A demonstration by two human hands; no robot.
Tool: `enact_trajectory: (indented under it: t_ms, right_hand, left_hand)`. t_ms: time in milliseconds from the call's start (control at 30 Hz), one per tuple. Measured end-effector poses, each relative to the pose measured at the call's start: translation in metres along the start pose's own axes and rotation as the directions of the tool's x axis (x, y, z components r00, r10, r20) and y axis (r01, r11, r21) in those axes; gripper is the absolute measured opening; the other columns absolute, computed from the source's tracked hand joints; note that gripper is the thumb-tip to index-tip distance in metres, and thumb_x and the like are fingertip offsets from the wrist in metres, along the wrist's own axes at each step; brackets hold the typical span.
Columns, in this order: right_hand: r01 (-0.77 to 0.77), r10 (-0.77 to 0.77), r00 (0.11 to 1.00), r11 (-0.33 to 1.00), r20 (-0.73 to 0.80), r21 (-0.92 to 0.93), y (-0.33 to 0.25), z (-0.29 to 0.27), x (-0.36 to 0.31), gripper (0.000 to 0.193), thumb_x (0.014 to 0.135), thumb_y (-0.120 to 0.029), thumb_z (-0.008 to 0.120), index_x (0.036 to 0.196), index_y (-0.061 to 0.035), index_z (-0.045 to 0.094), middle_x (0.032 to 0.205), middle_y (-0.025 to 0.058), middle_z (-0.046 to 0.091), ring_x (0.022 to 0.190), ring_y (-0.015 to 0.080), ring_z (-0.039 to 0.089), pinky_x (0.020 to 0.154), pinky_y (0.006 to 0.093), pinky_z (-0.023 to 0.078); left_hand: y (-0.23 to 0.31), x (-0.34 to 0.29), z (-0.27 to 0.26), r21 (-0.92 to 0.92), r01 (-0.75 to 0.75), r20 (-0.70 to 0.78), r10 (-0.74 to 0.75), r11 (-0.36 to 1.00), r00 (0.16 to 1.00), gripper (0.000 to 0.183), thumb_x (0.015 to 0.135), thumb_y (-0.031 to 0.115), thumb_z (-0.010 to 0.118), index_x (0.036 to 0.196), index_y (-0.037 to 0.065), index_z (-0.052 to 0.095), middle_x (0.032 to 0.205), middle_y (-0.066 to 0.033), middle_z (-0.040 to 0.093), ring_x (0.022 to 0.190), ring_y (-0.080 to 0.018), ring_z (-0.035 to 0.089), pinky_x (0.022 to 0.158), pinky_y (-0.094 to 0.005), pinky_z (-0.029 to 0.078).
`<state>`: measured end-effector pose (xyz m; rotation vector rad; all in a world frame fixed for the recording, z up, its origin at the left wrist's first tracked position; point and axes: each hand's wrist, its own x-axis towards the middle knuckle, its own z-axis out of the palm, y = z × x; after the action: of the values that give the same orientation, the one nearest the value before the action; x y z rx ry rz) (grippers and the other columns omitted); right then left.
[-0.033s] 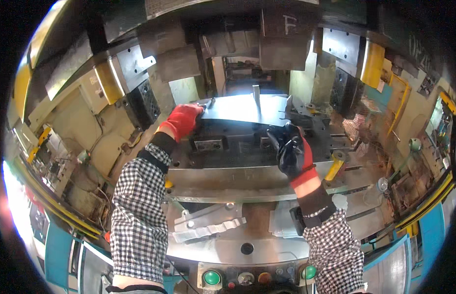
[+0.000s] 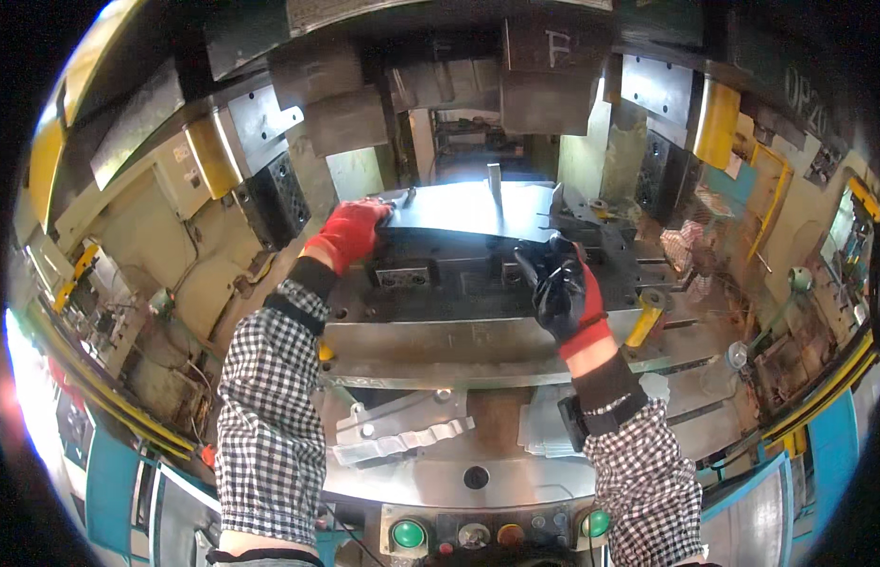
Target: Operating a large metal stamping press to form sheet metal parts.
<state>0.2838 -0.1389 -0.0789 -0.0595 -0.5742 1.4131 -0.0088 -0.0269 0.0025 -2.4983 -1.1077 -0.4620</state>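
A shiny flat sheet metal piece (image 2: 449, 210) lies over the dark lower die (image 2: 459, 283) of a press, with a small upright metal post (image 2: 495, 184) standing at it. My left hand (image 2: 351, 234), in a red glove, is closed on the left end of the sheet. At the near right corner my right hand (image 2: 565, 295), in a red glove with a black palm, has its fingers bent and pinched at the sheet's edge. The fingertips of both hands are partly hidden.
Above hangs the dark upper die (image 2: 549, 90). A bent metal part (image 2: 402, 437) and a stack of thin sheets (image 2: 546, 425) lie on the near ledge. Green buttons (image 2: 409, 534) sit at the front. A yellow cylinder (image 2: 646, 319) stands right of the die.
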Motion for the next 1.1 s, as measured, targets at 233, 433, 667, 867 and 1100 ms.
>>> enact_trajectory:
  t_ms: [233, 433, 667, 867, 1100]
  right_hand:
    - [-0.004, 0.004, 1.000, 1.000, 0.005, -0.023, -0.040, -0.002, -0.027, 0.029, 0.087, -0.023, 0.041, 0.107, -0.0026, 0.046, 0.114, 0.0179, 0.046, 0.113, 0.0319, 0.038, 0.083, 0.0335, 0.045]
    - [-0.250, 0.321, 0.945, 0.607, -0.055, -0.754, -0.110, -0.047, -0.205, 0.034, 0.083, -0.026, 0.048, 0.108, -0.0025, 0.047, 0.095, 0.0067, 0.051, 0.084, 0.0186, 0.045, 0.075, 0.0325, 0.036]
    - [-0.645, 0.024, 0.629, -0.541, -0.777, -0.539, -0.132, -0.296, -0.440, 0.082, 0.054, -0.051, 0.070, 0.110, 0.0036, 0.044, 0.101, 0.0187, 0.055, 0.097, 0.0328, 0.051, 0.083, 0.0402, 0.041]
    - [-0.582, 0.020, 0.813, 0.063, -0.582, -0.811, -0.067, -0.281, -0.451, 0.091, 0.045, -0.038, 0.078, 0.115, 0.0035, 0.036, 0.109, 0.0237, 0.047, 0.104, 0.0352, 0.045, 0.086, 0.0386, 0.039]
    - [-0.755, -0.138, 0.611, -0.399, -0.780, -0.521, -0.067, -0.279, -0.456, 0.108, 0.048, -0.036, 0.077, 0.124, 0.0128, 0.017, 0.122, 0.0276, 0.034, 0.116, 0.0333, 0.033, 0.095, 0.0344, 0.031]
  left_hand:
    - [0.098, -0.106, -0.013, -0.559, 0.132, -0.265, -0.327, 0.819, 0.907, 0.047, 0.069, 0.010, 0.062, 0.113, 0.004, 0.048, 0.107, -0.0155, 0.053, 0.097, -0.0255, 0.051, 0.084, -0.0325, 0.039]
    - [0.140, -0.356, 0.041, -0.768, 0.619, 0.323, -0.735, 0.164, 0.596, 0.012, 0.074, 0.010, 0.059, 0.075, -0.001, 0.062, 0.055, -0.0026, 0.057, 0.053, -0.0089, 0.053, 0.048, -0.0254, 0.041]
    - [0.256, -0.580, 0.218, -0.541, 0.664, 0.831, -0.446, -0.516, 0.331, 0.062, 0.068, 0.018, 0.069, 0.116, 0.001, 0.034, 0.099, -0.0104, 0.053, 0.089, -0.0174, 0.050, 0.072, -0.0290, 0.043]
    - [0.299, -0.518, 0.224, -0.571, 0.793, 0.688, -0.652, -0.214, 0.319, 0.077, 0.054, 0.027, 0.079, 0.111, -0.004, 0.037, 0.110, -0.0166, 0.048, 0.100, -0.0241, 0.047, 0.083, -0.0324, 0.040]
    - [0.302, -0.537, 0.246, -0.487, 0.873, 0.581, -0.761, -0.040, 0.289, 0.100, 0.050, 0.041, 0.078, 0.119, -0.013, 0.029, 0.118, -0.0259, 0.040, 0.113, -0.0327, 0.038, 0.093, -0.0341, 0.032]
